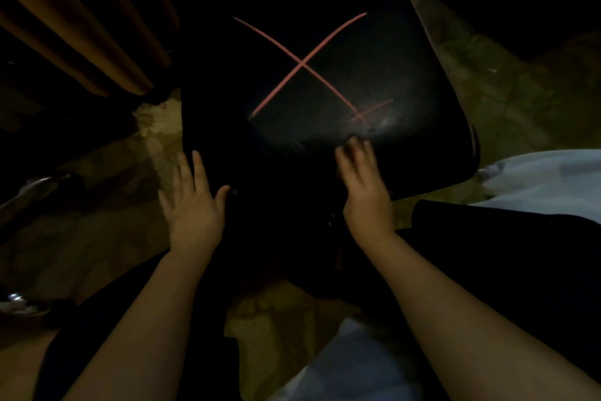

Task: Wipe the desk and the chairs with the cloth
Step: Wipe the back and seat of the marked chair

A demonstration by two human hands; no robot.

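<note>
Black chair seat (374, 75) with a red cross (302, 64) fills the centre. At its near edge, left hand (192, 205) at 7 o'clock and right hand (364, 192) at 5 o'clock, both spread wide, holding nothing. Brown curtain (81, 27) at 10 o'clock; pale fabric (546, 179) at 3 o'clock.

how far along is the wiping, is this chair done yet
Done: nothing shows as wiped; the black chair seat has a pale patch near its front, though the dim light makes it hard to say whether that is dust or sheen.
In hand: the left hand and right hand are open at the seat's front edge, and neither holds a cloth.
Left: probably this chair; no desk is in view.
</note>
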